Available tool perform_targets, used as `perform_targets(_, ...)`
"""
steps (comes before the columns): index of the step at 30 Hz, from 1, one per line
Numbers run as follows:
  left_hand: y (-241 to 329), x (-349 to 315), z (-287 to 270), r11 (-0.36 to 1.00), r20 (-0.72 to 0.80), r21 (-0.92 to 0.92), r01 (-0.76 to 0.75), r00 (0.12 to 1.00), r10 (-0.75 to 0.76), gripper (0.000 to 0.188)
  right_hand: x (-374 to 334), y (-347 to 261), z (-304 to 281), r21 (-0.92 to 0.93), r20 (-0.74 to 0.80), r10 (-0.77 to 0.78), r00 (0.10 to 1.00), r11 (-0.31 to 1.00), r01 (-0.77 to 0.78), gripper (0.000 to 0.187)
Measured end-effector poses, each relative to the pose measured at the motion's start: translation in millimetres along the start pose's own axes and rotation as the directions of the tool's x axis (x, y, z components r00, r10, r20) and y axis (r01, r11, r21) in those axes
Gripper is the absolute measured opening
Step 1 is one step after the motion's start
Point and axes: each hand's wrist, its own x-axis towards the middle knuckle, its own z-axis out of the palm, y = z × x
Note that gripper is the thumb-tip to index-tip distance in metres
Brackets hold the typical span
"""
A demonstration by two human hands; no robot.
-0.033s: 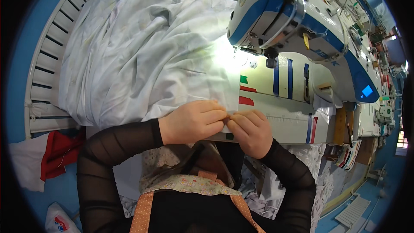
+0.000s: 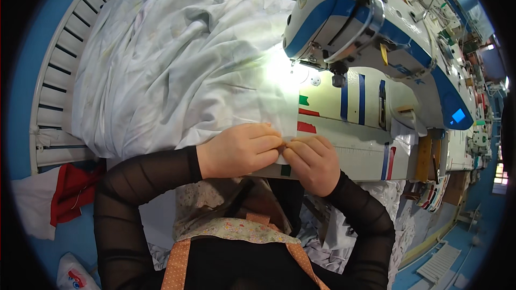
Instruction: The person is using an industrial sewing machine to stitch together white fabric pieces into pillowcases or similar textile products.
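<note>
A large heap of white fabric [image 2: 177,64] covers the left side of the sewing table, its near right edge running down to my hands. My left hand [image 2: 240,151] is closed on this edge, fingertips pinched together at the table's front. Beside it, almost fingertip to fingertip, my right hand [image 2: 313,164] pinches the same edge at the corner. The exact fold between the fingers is hidden. Beyond my hands stands a white and blue sewing machine [image 2: 398,43]; its lamp brightly lights the fabric around the needle area.
Coloured tape strips [image 2: 360,96] mark the machine bed. A white slatted rack [image 2: 54,83] borders the fabric on the left, with a red and white cloth [image 2: 75,193] hanging below. White material [image 2: 398,209] lies under the table at right. More machines [image 2: 480,139] stand farther right.
</note>
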Motion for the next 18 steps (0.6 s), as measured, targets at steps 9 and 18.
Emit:
perform_targets(9, -52.6, 19.7, -3.7, 0.997, -0.012, 0.043, -0.058, 0.998, 0.059, 0.016, 26.3, 47.0, 5.0, -0.017, 0.003, -0.067, 0.998, 0.998, 0.067, 0.028)
perform_targets(18, -93.3, 35.6, -14.7, 1.000, 0.018, -0.018, -0.003, 1.000, 0.003, 0.015, 41.9, 72.4, 9.2, -0.083, 0.083, -0.002, 0.997, 0.997, 0.009, 0.025)
